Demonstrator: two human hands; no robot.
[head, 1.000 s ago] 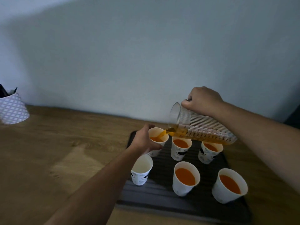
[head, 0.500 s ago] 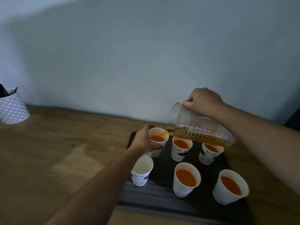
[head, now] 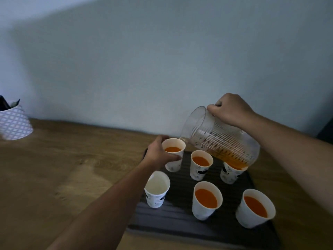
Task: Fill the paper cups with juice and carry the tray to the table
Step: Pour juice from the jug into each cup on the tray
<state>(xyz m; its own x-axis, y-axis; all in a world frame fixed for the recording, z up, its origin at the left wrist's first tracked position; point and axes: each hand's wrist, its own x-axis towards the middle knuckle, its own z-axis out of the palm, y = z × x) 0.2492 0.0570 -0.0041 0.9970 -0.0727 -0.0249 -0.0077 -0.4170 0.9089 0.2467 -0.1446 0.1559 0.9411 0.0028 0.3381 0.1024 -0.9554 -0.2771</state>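
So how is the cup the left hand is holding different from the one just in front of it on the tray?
The held cup has orange juice in it; the near-left cup is empty. The left hand grips the held cup, while nothing touches the near-left cup. The held cup sits at the tray's far-left corner, the near-left cup by its left edge. Both are white printed paper cups.

Home-like room: wooden counter [head: 72, 159], plain wall [head: 162, 69], patterned holder [head: 15, 123].

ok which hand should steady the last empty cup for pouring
Left. The left hand grips the back-left cup right behind the empty white paper cup; the right hand holds the clear ribbed plastic jug.
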